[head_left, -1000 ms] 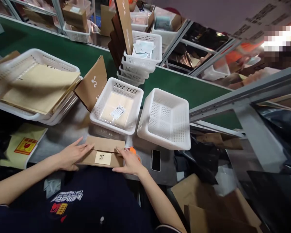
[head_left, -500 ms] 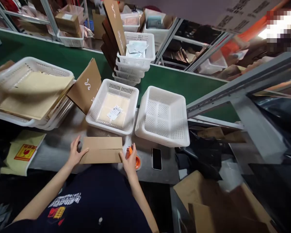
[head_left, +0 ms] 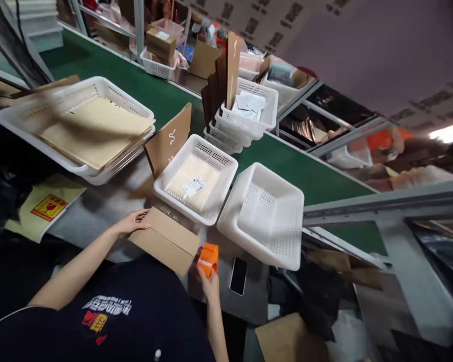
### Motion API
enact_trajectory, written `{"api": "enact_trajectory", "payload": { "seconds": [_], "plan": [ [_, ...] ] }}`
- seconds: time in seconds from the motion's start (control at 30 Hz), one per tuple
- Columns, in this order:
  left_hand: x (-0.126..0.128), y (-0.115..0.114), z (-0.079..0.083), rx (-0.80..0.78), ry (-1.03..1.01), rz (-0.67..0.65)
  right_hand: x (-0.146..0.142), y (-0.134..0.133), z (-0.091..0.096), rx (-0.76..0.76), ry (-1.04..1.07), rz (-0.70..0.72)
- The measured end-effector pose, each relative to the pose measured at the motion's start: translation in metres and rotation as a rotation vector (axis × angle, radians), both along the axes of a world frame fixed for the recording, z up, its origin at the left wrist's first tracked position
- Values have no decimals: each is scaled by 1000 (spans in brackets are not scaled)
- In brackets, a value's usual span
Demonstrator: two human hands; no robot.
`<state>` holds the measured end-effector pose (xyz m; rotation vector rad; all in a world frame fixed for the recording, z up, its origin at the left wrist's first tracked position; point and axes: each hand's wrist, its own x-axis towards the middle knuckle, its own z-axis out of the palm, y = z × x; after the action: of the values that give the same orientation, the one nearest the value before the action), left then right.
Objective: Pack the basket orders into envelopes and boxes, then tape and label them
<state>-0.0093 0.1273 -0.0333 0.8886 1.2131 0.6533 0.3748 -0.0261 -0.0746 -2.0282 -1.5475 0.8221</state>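
Observation:
A closed brown cardboard box [head_left: 169,240] lies on the grey bench, with a seam running along its top. My left hand [head_left: 133,222] grips its left end, thumb on top and fingers around the far corner. Beside the box's right end, my right hand [head_left: 209,284] holds an orange tape dispenser [head_left: 208,257]; whether it touches the box, I cannot tell. Just beyond the box sits a white plastic basket [head_left: 226,196] containing a cream padded envelope with a white label [head_left: 193,186].
A white basket [head_left: 301,226] stands at right, behind a phone [head_left: 238,276]. To the left, another basket [head_left: 26,128] holds cream envelopes [head_left: 98,125]. Upright cardboard [head_left: 171,138] leans by the middle basket. Stacked baskets [head_left: 270,108] rest on the green surface at the back.
My right hand has left the box's end and picked up the orange tape dispenser from the bench. The view has turned and tilted, so the box appears slanted. My left hand stays on the box.

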Motion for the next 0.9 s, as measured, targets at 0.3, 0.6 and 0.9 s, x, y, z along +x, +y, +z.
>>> {"api": "enact_trajectory", "payload": {
  "seconds": [0.3, 0.6, 0.9],
  "plan": [
    [6, -3, -20, 52, -120, -119, -28, 37, 135, -187, 754, 98],
    [25, -42, -36, 203, -193, -154, -107, 74, 106, -500, 704, 429],
    [26, -82, 16, 406, 565, 91, -82, 65, 95, -424, 688, 503]
  ]
}}
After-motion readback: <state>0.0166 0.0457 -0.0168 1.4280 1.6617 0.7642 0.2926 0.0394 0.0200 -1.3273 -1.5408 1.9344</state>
